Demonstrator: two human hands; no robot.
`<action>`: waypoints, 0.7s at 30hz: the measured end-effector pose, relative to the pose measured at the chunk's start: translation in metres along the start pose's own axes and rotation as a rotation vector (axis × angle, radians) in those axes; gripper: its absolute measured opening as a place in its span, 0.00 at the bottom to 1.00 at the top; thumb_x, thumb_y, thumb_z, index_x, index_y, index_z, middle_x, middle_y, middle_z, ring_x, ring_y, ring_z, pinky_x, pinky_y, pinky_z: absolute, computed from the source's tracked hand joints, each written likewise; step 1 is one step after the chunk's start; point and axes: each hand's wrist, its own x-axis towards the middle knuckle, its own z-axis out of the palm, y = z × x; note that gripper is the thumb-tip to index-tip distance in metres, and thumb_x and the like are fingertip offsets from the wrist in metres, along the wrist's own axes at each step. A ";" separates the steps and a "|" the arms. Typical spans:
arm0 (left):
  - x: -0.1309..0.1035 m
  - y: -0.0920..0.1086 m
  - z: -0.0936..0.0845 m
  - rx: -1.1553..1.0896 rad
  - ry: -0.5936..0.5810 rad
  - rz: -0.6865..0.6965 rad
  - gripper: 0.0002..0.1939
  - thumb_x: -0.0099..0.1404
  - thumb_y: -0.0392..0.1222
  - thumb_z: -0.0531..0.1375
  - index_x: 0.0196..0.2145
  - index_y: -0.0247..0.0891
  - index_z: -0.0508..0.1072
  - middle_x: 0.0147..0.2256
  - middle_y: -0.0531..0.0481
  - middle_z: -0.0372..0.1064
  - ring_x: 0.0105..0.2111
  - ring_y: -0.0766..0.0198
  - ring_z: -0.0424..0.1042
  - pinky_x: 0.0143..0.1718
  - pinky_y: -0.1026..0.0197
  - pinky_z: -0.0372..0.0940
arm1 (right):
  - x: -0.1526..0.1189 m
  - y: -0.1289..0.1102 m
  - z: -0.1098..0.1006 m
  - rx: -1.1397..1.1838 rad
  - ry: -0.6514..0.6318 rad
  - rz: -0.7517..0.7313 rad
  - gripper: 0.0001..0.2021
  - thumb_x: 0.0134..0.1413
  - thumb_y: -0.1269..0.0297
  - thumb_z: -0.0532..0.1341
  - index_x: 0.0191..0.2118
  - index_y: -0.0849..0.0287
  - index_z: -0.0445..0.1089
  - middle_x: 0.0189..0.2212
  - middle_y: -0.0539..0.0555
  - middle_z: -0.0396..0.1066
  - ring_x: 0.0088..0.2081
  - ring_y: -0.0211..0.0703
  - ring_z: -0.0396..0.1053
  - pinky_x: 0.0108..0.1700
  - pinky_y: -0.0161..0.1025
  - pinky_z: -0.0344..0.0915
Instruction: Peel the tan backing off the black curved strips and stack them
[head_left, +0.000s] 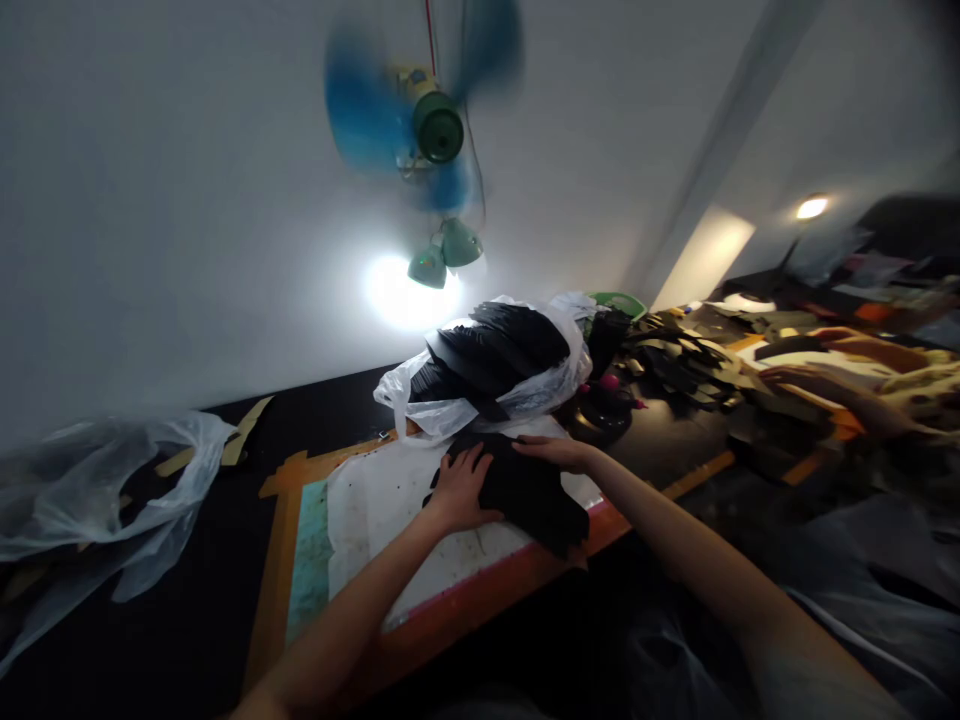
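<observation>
A flat black piece of sheet material [525, 495] with an irregular outline lies on a stained white sheet [375, 520]. My left hand [461, 490] rests on its left part, fingers spread and stretched out. At its upper right edge, my right hand [555, 452] lies with fingers extended over the surface. Whether this is one layer or several stacked together, I cannot tell. Just behind it, an opened clear plastic bag [559, 385] holds many similar black pieces [502, 350] in stacks.
Orange-brown tape [274, 560] borders the work surface. Another crumpled plastic bag [165, 450] lies at left. On the right are a dark round container with pink knobs [604, 405], a scrap heap [682, 360] and a co-worker's blurred arm [847, 395]. A fan [435, 125] spins above lamps [450, 250].
</observation>
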 end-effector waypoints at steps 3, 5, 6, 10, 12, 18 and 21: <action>0.002 -0.004 -0.002 -0.014 -0.023 -0.008 0.55 0.50 0.61 0.74 0.68 0.37 0.60 0.71 0.29 0.50 0.66 0.32 0.56 0.63 0.29 0.54 | -0.003 -0.001 -0.001 0.117 -0.075 0.053 0.34 0.53 0.34 0.66 0.55 0.56 0.75 0.54 0.59 0.77 0.57 0.56 0.74 0.59 0.52 0.72; 0.003 -0.008 -0.001 -0.006 -0.009 0.000 0.56 0.50 0.62 0.75 0.69 0.40 0.60 0.72 0.30 0.46 0.69 0.31 0.50 0.65 0.28 0.50 | -0.005 -0.003 0.002 0.160 -0.117 0.085 0.33 0.52 0.32 0.65 0.49 0.57 0.78 0.50 0.61 0.79 0.55 0.58 0.75 0.58 0.54 0.72; 0.003 -0.009 -0.001 -0.007 -0.006 -0.001 0.57 0.48 0.63 0.75 0.69 0.41 0.61 0.73 0.31 0.45 0.70 0.31 0.48 0.66 0.27 0.47 | -0.006 -0.004 0.005 0.174 -0.138 0.100 0.33 0.51 0.32 0.66 0.47 0.58 0.79 0.49 0.61 0.79 0.55 0.59 0.75 0.59 0.54 0.72; 0.006 -0.012 0.003 -0.062 0.007 -0.025 0.61 0.41 0.69 0.76 0.68 0.45 0.63 0.72 0.34 0.48 0.68 0.33 0.54 0.67 0.27 0.44 | -0.016 -0.010 0.020 0.048 -0.227 0.029 0.32 0.43 0.42 0.75 0.50 0.58 0.78 0.50 0.57 0.79 0.55 0.58 0.75 0.63 0.52 0.68; 0.007 -0.010 0.004 -0.070 0.029 -0.030 0.62 0.37 0.70 0.76 0.67 0.44 0.65 0.72 0.34 0.49 0.67 0.31 0.56 0.66 0.27 0.47 | -0.021 -0.012 0.028 -0.096 -0.197 -0.062 0.38 0.35 0.51 0.80 0.55 0.57 0.76 0.52 0.56 0.78 0.55 0.59 0.74 0.62 0.52 0.68; -0.006 -0.006 0.005 -0.074 0.215 0.006 0.58 0.40 0.70 0.75 0.64 0.42 0.68 0.69 0.35 0.55 0.65 0.34 0.60 0.67 0.31 0.50 | -0.034 -0.003 0.036 -0.136 -0.084 -0.134 0.41 0.34 0.57 0.79 0.59 0.60 0.72 0.54 0.59 0.77 0.55 0.62 0.74 0.61 0.54 0.69; -0.013 -0.010 0.007 -0.105 0.267 -0.003 0.53 0.46 0.68 0.75 0.64 0.42 0.68 0.67 0.35 0.60 0.64 0.37 0.61 0.67 0.33 0.51 | -0.037 0.009 0.046 -0.061 -0.084 -0.219 0.47 0.30 0.57 0.80 0.62 0.59 0.69 0.58 0.60 0.73 0.59 0.61 0.70 0.64 0.54 0.65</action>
